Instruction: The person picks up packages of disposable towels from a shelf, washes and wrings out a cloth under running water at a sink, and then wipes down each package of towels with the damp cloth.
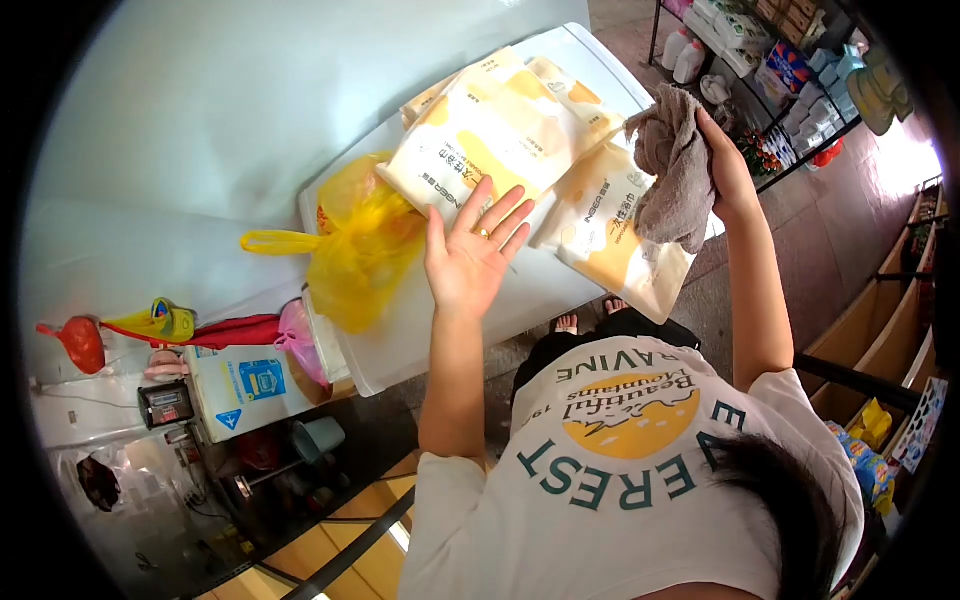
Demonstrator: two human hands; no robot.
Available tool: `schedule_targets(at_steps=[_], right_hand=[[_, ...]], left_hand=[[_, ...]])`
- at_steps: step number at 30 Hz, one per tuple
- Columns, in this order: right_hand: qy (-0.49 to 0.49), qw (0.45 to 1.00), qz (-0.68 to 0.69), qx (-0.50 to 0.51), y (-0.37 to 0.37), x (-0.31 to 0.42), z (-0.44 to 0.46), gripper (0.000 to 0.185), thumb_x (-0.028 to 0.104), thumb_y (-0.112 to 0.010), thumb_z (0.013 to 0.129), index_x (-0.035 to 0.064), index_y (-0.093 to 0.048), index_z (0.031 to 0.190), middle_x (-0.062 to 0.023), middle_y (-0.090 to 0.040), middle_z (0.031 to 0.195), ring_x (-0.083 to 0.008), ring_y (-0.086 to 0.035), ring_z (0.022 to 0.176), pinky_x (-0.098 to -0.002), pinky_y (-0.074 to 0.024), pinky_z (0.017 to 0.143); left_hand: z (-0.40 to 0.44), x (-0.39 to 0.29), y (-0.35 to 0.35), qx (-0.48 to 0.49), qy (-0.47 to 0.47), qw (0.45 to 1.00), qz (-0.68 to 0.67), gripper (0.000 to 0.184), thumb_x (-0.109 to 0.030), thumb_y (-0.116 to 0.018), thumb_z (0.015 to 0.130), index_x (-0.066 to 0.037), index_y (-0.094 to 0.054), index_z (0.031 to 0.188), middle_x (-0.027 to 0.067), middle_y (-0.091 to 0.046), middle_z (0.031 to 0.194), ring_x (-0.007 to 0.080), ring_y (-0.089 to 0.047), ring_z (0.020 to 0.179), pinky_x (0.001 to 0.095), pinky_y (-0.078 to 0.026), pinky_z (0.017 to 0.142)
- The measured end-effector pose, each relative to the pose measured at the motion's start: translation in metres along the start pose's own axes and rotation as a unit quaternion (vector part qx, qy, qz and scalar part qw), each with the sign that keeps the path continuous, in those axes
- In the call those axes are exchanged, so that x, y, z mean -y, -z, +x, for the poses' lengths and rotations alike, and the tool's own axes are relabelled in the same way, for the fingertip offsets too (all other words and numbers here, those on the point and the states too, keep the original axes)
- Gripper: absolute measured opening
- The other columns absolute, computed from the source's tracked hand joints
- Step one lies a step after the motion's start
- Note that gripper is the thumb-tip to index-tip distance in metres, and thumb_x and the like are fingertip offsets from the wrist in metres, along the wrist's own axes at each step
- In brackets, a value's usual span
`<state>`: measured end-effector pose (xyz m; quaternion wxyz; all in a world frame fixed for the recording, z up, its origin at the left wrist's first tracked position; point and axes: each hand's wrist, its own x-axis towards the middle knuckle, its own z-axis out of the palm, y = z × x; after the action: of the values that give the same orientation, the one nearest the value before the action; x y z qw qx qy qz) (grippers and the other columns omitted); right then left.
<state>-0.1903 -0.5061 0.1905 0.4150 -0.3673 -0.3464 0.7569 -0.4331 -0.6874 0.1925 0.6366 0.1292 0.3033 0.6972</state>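
Note:
My left hand (pixel 476 256) is palm up with its fingers spread, a ring on one finger and nothing in it. It is just in front of a cream and yellow packet (pixel 500 130), which lies on other packets on a white table (pixel 400 345). In my right hand (pixel 730 165) a crumpled grey-brown cloth (pixel 675 165) hangs down, my fingers closed on its edge. Below the cloth, another cream and yellow packet (pixel 600 225) is partly covered by it. A tied yellow plastic bag (pixel 365 250) sits left of my left hand.
At the left are a white box with blue print (pixel 250 385), a pink bag (pixel 300 340), a red bag (pixel 78 343) and a small black device (pixel 165 404). Shelves with goods (pixel 790 90) stand at the upper right. A pale wall (pixel 200 130) runs along the table's far side.

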Motion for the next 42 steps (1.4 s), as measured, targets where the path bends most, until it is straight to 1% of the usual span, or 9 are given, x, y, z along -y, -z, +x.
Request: schedule_targets(at_steps=[14,17,19,22,26,30,34,37,42], right_hand=[[0.131,0.852,-0.505,0.054,-0.005,0.006,-0.003,0.037,0.026,-0.059,0.082,-0.0050,-0.055,0.101,-0.0152,-0.058,0.096,-0.0196,-0.057,0.085,-0.0291,-0.0442,0.076],[0.177,0.753,-0.608,0.180,-0.016,-0.025,-0.019,0.031,0.023,-0.060,0.079,0.0042,-0.058,0.105,-0.0154,-0.054,0.106,-0.0250,-0.057,0.092,-0.0353,-0.0458,0.083],[0.237,0.669,-0.672,0.211,-0.019,-0.056,-0.020,0.030,0.021,-0.059,0.079,0.0085,-0.058,0.106,-0.0148,-0.053,0.110,-0.0272,-0.056,0.096,-0.0373,-0.0459,0.085],[0.241,0.528,-0.803,0.134,-0.007,-0.072,-0.002,0.029,0.012,-0.059,0.071,0.0162,-0.060,0.100,-0.0127,-0.054,0.108,-0.0314,-0.052,0.100,-0.0393,-0.0455,0.082],[0.102,0.520,-0.840,-0.115,0.089,-0.019,0.038,0.028,0.022,-0.049,0.081,0.0161,-0.057,0.107,-0.0134,-0.055,0.108,-0.0319,-0.054,0.097,-0.0414,-0.0478,0.077],[0.223,0.554,-0.775,-0.209,0.089,0.029,-0.008,0.039,0.024,-0.055,0.082,0.0033,-0.054,0.114,-0.0167,-0.056,0.113,-0.0286,-0.057,0.098,-0.0380,-0.0447,0.084],[0.177,0.879,-0.436,0.080,-0.079,0.001,-0.076,0.039,0.017,-0.056,0.083,-0.0007,-0.048,0.118,-0.0137,-0.059,0.102,-0.0204,-0.060,0.086,-0.0327,-0.0478,0.077],[0.139,0.824,-0.412,0.364,-0.192,-0.074,-0.117,0.045,0.004,-0.053,0.081,-0.0002,-0.041,0.124,-0.0126,-0.055,0.109,-0.0190,-0.053,0.100,-0.0293,-0.0431,0.086],[0.018,0.671,-0.389,0.631,-0.354,-0.251,-0.213,0.055,0.032,-0.058,0.083,0.0060,-0.038,0.127,-0.0138,-0.053,0.112,-0.0233,-0.050,0.104,-0.0342,-0.0383,0.090]], left_hand=[[-0.062,0.073,0.004,-0.196,-0.060,0.942,0.267,0.033,-0.028,-0.049,0.085,-0.005,-0.054,0.109,0.0141,-0.057,0.103,0.0220,-0.055,0.090,0.0302,-0.042,0.074],[-0.033,0.107,-0.021,-0.166,-0.045,0.776,0.607,0.027,-0.022,-0.058,0.078,-0.009,-0.059,0.102,0.0120,-0.056,0.103,0.0240,-0.053,0.091,0.0341,-0.040,0.076],[-0.019,0.125,-0.004,-0.081,-0.217,0.509,0.829,0.025,-0.021,-0.060,0.074,-0.012,-0.061,0.097,0.0107,-0.054,0.104,0.0277,-0.050,0.097,0.0407,-0.037,0.080],[-0.022,0.129,0.006,-0.075,-0.194,0.496,0.843,0.028,-0.021,-0.059,0.073,-0.012,-0.060,0.100,0.0100,-0.052,0.111,0.0307,-0.046,0.102,0.0453,-0.034,0.084],[-0.033,0.121,0.017,-0.043,-0.218,0.510,0.831,0.031,-0.020,-0.058,0.075,-0.012,-0.060,0.105,0.0100,-0.052,0.114,0.0312,-0.047,0.103,0.0457,-0.034,0.082],[-0.076,0.083,0.046,-0.003,-0.242,0.583,0.776,0.036,-0.020,-0.058,0.077,-0.010,-0.057,0.112,0.0139,-0.052,0.115,0.0318,-0.048,0.104,0.0421,-0.037,0.084],[-0.157,0.033,0.107,-0.090,-0.257,0.699,0.661,0.035,-0.024,-0.059,0.079,-0.007,-0.057,0.109,0.0177,-0.057,0.103,0.0326,-0.054,0.095,0.0381,-0.043,0.081],[-0.230,-0.005,0.118,-0.190,-0.140,0.793,0.561,0.047,-0.025,-0.062,0.079,-0.010,-0.048,0.121,0.0138,-0.053,0.112,0.0283,-0.051,0.103,0.0361,-0.041,0.088],[-0.332,-0.028,0.173,-0.319,-0.364,0.851,0.202,0.076,-0.020,-0.068,0.075,-0.008,-0.024,0.135,0.0130,-0.039,0.128,0.0221,-0.044,0.112,0.0344,-0.036,0.094]])
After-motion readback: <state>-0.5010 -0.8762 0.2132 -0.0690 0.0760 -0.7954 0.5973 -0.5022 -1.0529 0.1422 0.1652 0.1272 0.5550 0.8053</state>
